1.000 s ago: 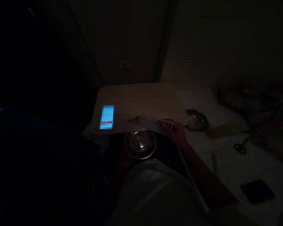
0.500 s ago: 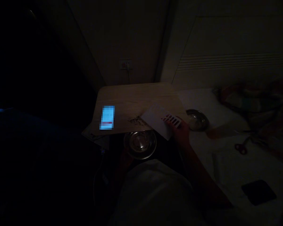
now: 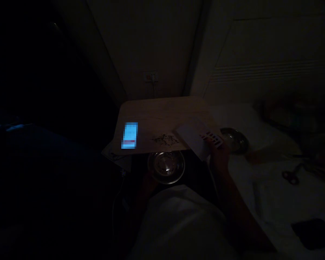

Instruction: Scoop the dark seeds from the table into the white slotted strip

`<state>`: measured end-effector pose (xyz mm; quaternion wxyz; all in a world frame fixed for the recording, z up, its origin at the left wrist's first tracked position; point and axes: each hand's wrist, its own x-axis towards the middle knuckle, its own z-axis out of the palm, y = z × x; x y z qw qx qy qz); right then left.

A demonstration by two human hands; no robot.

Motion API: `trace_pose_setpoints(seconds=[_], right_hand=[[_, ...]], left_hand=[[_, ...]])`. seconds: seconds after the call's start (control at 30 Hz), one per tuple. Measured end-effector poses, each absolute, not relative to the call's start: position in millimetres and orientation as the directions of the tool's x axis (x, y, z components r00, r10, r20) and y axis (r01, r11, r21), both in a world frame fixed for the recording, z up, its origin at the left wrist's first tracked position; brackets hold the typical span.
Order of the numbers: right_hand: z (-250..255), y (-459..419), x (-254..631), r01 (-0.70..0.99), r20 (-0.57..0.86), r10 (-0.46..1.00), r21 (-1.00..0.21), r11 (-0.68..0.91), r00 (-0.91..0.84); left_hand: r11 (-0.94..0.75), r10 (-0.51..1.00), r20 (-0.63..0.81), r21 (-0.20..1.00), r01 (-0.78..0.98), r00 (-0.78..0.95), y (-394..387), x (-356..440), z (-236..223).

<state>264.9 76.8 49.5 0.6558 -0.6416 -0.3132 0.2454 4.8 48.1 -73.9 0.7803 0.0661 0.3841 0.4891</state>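
Observation:
The room is very dark. My right hand (image 3: pixel 219 154) grips a white card (image 3: pixel 196 140) with a row of dark red marks, held over the near right edge of a small wooden table (image 3: pixel 162 112). A small heap of dark crumbs (image 3: pixel 164 139) lies on the table just left of the card. Below the table edge, a steel bowl (image 3: pixel 166 167) sits in my lap. My left hand (image 3: pixel 147 180) is dimly seen under the bowl's left side; its fingers are hidden.
A lit phone (image 3: pixel 130 135) lies on the table's left part. A second steel bowl (image 3: pixel 234 140) rests on the white bedsheet to the right. Red-handled scissors (image 3: pixel 290 176) and a dark flat object (image 3: pixel 312 233) lie further right. A wall socket (image 3: pixel 151 76) is behind the table.
The card in my right hand has turned from edge-on over the crumbs to flat and drawn back to the right. The camera view has shifted slightly.

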Motion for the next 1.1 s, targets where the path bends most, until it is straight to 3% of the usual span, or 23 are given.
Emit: trace_pose_setpoints(seconds=[0.4,0.63,0.83,1.1], right_hand=[[46.2,74.9,269.1,0.122,0.108,0.7,-0.992,0.03,0.706],[46.2,73.7,265.5,0.007,0.022,0.728,-1.0,0.023,0.685],[50.2,72.0,265.9,0.062,0.032,0.724,-0.998,-0.015,0.689],[49.2,71.0,255.3,-0.014,-0.076,0.833,-0.997,-0.081,0.549]], left_hand=[[0.506,0.816,-0.524,0.444,-0.739,0.243,46.3,1.6,-98.2],[0.537,0.809,-0.516,0.454,-0.711,0.281,44.5,1.5,-106.6],[0.563,0.802,-0.49,0.432,-0.704,0.341,44.7,0.7,-99.9],[0.536,0.818,-0.486,0.454,-0.712,0.306,45.1,1.2,-108.0]])
